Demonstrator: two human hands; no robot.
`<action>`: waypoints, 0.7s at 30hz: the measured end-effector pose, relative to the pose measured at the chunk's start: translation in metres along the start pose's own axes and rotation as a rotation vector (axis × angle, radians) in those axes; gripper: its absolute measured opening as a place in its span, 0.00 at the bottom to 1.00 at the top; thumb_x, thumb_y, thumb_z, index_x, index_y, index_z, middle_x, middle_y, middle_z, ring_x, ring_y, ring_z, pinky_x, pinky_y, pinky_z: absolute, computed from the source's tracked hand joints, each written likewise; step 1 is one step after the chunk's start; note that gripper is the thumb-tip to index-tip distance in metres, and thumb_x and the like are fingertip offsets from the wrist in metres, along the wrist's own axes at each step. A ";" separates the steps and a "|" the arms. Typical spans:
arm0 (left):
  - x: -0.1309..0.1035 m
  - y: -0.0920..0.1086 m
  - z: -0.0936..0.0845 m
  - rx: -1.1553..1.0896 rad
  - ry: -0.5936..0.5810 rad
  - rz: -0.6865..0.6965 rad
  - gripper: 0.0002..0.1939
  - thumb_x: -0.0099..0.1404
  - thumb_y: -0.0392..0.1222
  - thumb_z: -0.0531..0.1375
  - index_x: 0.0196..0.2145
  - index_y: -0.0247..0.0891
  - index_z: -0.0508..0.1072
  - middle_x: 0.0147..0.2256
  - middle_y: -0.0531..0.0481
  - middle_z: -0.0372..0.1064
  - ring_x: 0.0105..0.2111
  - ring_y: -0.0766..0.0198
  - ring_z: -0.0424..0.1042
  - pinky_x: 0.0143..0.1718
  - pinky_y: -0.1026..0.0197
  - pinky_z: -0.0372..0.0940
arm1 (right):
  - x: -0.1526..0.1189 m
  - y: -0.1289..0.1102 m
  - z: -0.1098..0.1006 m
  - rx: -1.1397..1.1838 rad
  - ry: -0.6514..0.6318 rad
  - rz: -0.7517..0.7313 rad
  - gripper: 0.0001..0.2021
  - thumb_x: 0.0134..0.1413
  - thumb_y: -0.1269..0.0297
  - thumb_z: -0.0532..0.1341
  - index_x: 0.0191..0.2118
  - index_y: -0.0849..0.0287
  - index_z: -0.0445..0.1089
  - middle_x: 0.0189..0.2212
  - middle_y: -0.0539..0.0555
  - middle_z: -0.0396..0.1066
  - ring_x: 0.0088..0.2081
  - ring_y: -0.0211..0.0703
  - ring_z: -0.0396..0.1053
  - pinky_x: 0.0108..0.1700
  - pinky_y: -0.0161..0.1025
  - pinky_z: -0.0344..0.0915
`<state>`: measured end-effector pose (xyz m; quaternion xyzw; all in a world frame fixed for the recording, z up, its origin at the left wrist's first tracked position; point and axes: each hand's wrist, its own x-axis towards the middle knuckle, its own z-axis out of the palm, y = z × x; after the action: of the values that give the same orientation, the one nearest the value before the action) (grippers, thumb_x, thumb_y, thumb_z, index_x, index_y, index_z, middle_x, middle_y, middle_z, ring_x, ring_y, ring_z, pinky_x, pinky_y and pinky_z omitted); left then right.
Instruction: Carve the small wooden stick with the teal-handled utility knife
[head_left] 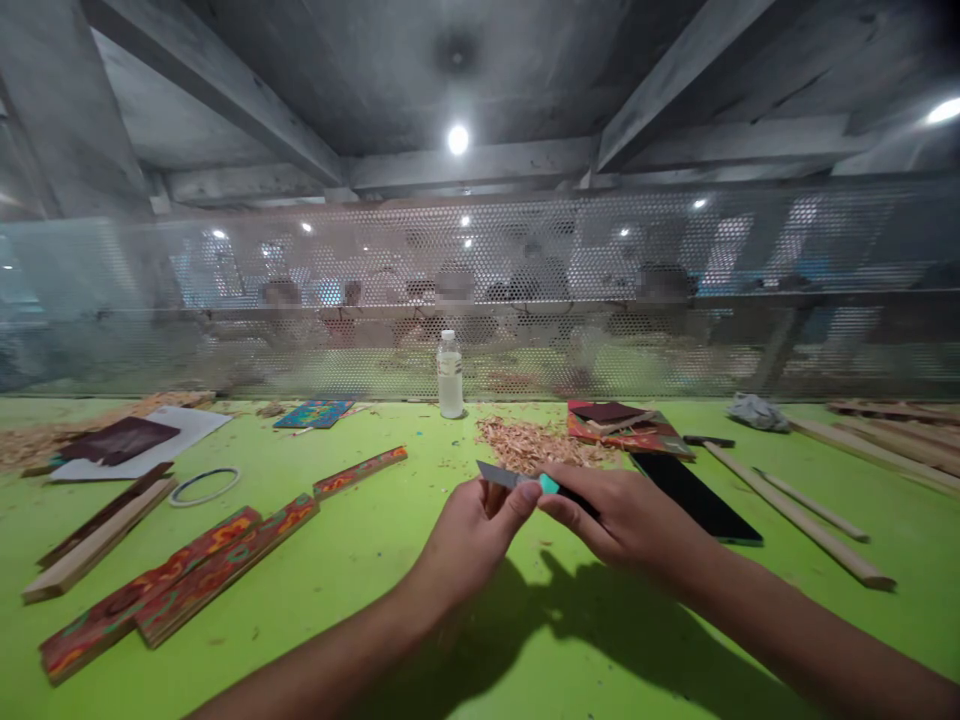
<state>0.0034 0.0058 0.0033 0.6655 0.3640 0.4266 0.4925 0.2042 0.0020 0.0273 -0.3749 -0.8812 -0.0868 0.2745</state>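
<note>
In my right hand [611,505] is a utility knife [549,484] with a dark handle and a teal part near the blade. Its blade points left, across the top of my left hand [480,530]. The left fingers are curled, and the thumb presses close to the base of the blade. Whatever the left fingers grip is mostly hidden behind the hand and blade. Both hands are together above the green table [390,590]. Just beyond them lies a heap of wood shavings [517,440].
A water bottle [450,375] stands at the back by a perforated screen [375,350]. Painted wooden strips [232,570] and a tape roll [204,487] lie left. On the right are a black tablet-like slab [697,497], a hammer [802,515] and a crumpled grey cloth [757,411].
</note>
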 end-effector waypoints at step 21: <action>-0.006 0.001 0.002 -0.019 0.039 -0.011 0.21 0.75 0.63 0.51 0.38 0.43 0.63 0.26 0.59 0.52 0.23 0.66 0.52 0.26 0.61 0.52 | -0.003 0.005 0.003 -0.093 0.158 0.164 0.24 0.74 0.44 0.45 0.36 0.55 0.66 0.25 0.52 0.73 0.24 0.45 0.70 0.24 0.37 0.55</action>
<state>0.0027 -0.0009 0.0027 0.6502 0.3733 0.4402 0.4940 0.2081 0.0044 0.0231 -0.4498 -0.8184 -0.1341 0.3314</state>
